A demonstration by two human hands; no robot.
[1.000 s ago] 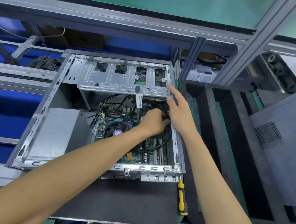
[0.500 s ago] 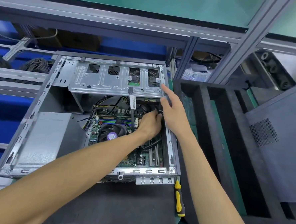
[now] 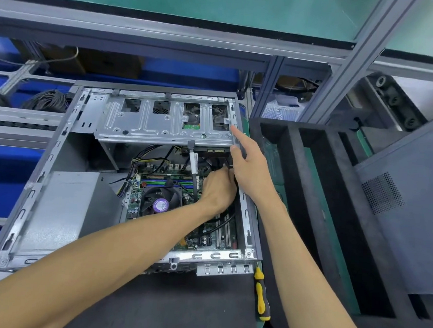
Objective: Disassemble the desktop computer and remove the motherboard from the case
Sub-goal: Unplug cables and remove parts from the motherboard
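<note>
While left hand [image 3: 217, 189] fingers pinch a cable, motherboard [image 3: 206, 235] lies beneath them.

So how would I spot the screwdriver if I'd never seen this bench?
Start at the open computer case and go to its near right corner. On the black mat just beyond lies the screwdriver, the only yellow-and-black thing there.
</note>
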